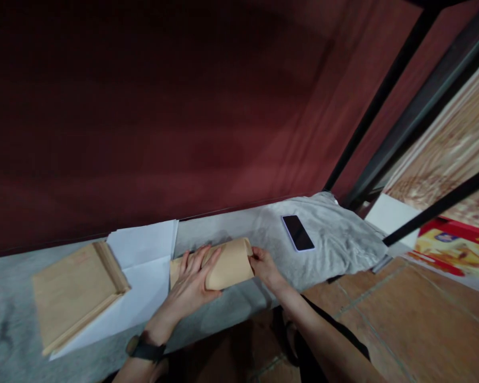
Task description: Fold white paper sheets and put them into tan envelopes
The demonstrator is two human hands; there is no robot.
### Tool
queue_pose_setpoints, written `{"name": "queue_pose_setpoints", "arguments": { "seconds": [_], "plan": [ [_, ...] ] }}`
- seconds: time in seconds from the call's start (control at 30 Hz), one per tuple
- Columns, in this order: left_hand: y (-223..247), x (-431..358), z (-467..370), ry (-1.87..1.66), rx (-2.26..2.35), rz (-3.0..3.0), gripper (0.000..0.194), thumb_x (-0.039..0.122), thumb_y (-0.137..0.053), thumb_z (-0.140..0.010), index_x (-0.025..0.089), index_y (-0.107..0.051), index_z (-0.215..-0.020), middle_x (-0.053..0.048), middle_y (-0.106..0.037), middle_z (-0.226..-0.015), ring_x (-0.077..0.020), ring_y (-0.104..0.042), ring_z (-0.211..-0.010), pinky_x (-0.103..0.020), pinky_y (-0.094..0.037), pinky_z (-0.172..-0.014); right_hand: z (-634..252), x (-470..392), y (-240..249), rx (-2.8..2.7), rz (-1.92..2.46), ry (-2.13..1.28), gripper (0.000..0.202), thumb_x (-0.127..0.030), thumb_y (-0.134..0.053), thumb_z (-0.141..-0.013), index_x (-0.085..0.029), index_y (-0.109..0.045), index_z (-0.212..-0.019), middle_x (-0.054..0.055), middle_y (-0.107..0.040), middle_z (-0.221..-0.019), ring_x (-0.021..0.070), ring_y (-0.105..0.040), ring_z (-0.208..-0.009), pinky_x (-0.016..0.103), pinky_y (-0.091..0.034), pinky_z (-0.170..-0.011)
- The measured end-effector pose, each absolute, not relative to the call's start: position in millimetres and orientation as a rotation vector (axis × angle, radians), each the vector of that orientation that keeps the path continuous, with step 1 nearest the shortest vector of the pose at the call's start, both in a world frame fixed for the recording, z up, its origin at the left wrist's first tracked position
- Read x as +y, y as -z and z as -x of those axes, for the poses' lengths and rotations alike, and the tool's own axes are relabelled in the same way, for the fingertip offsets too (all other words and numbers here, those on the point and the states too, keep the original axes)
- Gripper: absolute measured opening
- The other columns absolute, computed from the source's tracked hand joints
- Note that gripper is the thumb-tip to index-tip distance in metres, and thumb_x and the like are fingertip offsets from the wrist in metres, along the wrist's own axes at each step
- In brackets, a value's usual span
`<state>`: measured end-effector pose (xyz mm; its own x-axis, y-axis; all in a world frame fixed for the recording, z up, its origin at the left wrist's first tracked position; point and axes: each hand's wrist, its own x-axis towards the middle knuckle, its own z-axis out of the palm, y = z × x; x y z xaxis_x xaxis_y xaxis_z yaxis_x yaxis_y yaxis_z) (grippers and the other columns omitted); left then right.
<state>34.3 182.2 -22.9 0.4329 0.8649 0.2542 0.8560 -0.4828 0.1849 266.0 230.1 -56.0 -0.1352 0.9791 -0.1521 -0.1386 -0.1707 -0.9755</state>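
A brown paper envelope (232,265) lies on the grey cloth in front of me, its upper layer bulging up in a curve. My left hand (193,279) rests on the envelope's left part with the fingers spread, and a dark-strapped watch is on that wrist. At the envelope's right end, my right hand (262,264) has its fingers closed on the edge; the fingertips are partly hidden by the paper. To the left, a stack of brown envelopes (77,290) sits partly over white paper sheets (146,276).
A phone (298,232) lies on the grey cloth (335,229) to the right. Behind the bench rises a dark red wall (223,133). Black metal bars (383,101) slant at the right, beside a red and yellow printed box (455,247) above the tiled floor (403,314).
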Motion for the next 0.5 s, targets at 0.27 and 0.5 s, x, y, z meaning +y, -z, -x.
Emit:
{"name": "queue_pose_setpoints", "arguments": {
  "seconds": [0.27, 0.5],
  "plan": [
    [24.6, 181.9, -34.4, -0.485, 1.593, -2.648, 0.108, 0.04, -0.077, -0.073, 0.031, -0.013, -0.16, -0.014, -0.032, -0.16, -0.0388, -0.029, -0.147, -0.063, -0.013, -0.12, -269.4, 229.3, 52.5, -1.043, 1.168, -1.538, 0.026, -0.044, -0.074, -0.063, -0.02, -0.065, -0.068, -0.004, -0.061, -0.054, 0.011, -0.05, -0.048, 0.023, -0.038, -0.046],
    [24.8, 181.4, -35.9, -0.53, 1.612, -2.629, 0.098, 0.043, -0.073, -0.081, 0.031, -0.017, -0.159, -0.012, -0.022, -0.165, -0.0376, -0.022, -0.15, -0.062, -0.013, -0.12, -269.2, 229.5, 51.1, -1.008, 1.161, -1.52, 0.022, -0.042, -0.071, -0.065, -0.021, -0.065, -0.07, -0.003, -0.063, -0.057, 0.0134, -0.055, -0.053, 0.025, -0.043, -0.052]
  ]
}}
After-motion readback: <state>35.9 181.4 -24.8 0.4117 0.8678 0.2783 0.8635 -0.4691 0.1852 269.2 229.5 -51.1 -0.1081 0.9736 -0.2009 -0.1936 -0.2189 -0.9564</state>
